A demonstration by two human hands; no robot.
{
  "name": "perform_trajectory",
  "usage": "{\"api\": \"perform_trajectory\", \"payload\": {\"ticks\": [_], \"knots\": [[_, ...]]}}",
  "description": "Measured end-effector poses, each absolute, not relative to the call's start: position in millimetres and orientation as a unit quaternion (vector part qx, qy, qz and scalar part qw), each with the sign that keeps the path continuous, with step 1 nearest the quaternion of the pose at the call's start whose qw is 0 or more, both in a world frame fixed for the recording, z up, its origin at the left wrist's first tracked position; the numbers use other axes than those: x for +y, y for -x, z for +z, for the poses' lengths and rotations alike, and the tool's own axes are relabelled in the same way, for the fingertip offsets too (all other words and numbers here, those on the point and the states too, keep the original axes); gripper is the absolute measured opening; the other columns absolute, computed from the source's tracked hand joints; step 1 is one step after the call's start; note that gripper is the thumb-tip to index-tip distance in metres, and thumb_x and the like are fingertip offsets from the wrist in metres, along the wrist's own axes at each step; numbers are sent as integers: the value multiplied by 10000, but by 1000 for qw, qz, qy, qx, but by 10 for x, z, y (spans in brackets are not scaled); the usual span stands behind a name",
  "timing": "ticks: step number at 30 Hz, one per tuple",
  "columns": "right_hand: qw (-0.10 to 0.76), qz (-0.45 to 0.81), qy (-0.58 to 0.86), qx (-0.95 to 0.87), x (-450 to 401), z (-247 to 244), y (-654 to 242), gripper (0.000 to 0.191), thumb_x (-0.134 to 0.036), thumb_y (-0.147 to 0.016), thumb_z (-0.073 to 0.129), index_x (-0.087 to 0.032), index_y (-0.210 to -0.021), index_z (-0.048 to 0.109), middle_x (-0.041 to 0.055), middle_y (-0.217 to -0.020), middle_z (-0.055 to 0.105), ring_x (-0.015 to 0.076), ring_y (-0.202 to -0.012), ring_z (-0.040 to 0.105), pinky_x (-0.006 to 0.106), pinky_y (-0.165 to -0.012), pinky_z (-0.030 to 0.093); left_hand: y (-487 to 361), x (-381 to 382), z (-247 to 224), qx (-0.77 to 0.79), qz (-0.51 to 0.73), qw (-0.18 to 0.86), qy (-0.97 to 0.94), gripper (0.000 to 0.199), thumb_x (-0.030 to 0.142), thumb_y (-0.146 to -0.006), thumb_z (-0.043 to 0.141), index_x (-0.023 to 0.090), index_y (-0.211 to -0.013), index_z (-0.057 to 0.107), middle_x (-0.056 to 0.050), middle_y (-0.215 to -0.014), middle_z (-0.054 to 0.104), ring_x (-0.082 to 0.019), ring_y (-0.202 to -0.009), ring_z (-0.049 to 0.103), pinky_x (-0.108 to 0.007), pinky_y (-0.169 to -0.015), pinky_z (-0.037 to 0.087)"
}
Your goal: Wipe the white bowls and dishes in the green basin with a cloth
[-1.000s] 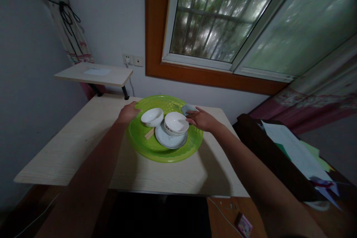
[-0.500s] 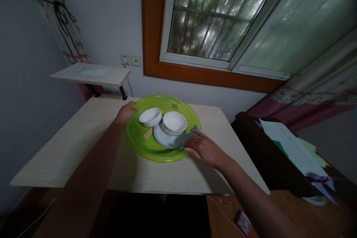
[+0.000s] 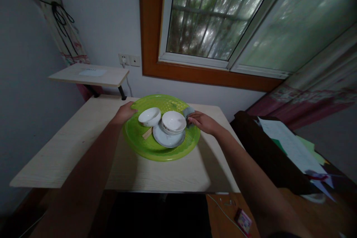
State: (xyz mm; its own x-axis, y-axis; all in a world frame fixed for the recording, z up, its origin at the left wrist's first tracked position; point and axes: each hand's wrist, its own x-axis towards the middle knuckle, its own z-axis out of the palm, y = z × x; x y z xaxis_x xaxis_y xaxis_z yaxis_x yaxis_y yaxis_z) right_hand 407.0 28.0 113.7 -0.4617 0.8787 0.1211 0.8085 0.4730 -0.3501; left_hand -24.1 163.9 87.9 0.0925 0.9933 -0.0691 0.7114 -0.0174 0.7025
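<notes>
A round green tray [image 3: 136,145] lies on the pale wooden desk [image 3: 158,174]. My left hand [image 3: 125,112] is closed on its left rim. In my right hand [image 3: 203,121] is a grey-blue cloth [image 3: 187,112], pressed on the tray's right side, beside the bowls. One white bowl [image 3: 150,116] tilts on the left of the tray. Another white bowl [image 3: 174,122], perhaps stacked, rests on a white plate [image 3: 167,140]. Short wooden chopsticks [image 3: 147,133] lie to the left of the plate, partly hidden by it or the bowl.
A raised shelf [image 3: 92,76] with a paper label stands at the desk's back left. Behind are a wall socket [image 3: 124,59] and a barred window [image 3: 212,18]. To the right, papers [image 3: 290,145] lie on a dark surface. A small pink box [image 3: 243,221] is on the floor.
My right hand has moved the cloth up and away from me along the tray's right side, from near the plate to beside the bowl. The left hand keeps its hold on the rim.
</notes>
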Motion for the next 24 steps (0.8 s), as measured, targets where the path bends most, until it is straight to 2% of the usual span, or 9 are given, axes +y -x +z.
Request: {"api": "perform_trajectory", "payload": {"ticks": [3,6,10,12,15,20,24], "knots": [[193,123,520,-823,437,1057,-4056,670,-573,-1180,342,-236,-1032,902,136,-1303,867,317,-1347,757,514,-1289,515,240,1643,851,634,239,322,-661,443,224,-934,733,190,-1376,751,-119,-1284,841,-248,-1040,800,-290,-854,582],[269,126,544,-784,482,946,-4059,584,-546,-1159,415,-248,-1011,895,117,-1278,877,316,-1335,765,505,-1271,525,240,1650,822,631,252,347,-647,457,208,-938,721,179,-1393,730,-119,-1268,843,-240,-1027,799,-282,-841,584],[351,103,619,-695,542,851,-4098,346,-484,-1031,636,-236,-941,860,123,-1134,874,322,-1173,791,496,-1157,590,245,1647,811,628,251,339,-654,417,217,-943,728,172,-1357,736,-128,-1254,840,-243,-1017,793,-289,-838,583],[383,101,660,-638,615,845,-4108,241,-429,-934,728,-214,-938,837,138,-1145,844,303,-1069,791,468,-1058,632,246,1644,818,628,253,333,-657,397,208,-942,723,176,-1337,742,-125,-1251,839,-241,-1012,792,-289,-840,584],[400,119,709,-569,755,879,-4087,209,-361,-826,802,-198,-958,800,135,-1181,812,257,-940,773,426,-947,650,241,1644,835,630,253,333,-655,394,195,-936,727,181,-1330,744,-120,-1240,838,-234,-1000,794,-284,-841,587],[392,167,748,-509,927,949,-4003,220,-290,-785,794,-215,-988,751,60,-998,807,233,-893,734,365,-872,606,233,1641,860,627,258,346,-648,394,189,-924,731,171,-1317,746,-109,-1179,845,-240,-967,795,-291,-827,598],[410,213,741,-487,960,925,-3987,188,-330,-774,798,-226,-901,708,40,-929,780,208,-805,680,332,-778,565,239,1640,841,624,276,371,-629,426,181,-893,742,173,-1318,746,-109,-1178,847,-237,-947,800,-295,-822,608]]}}
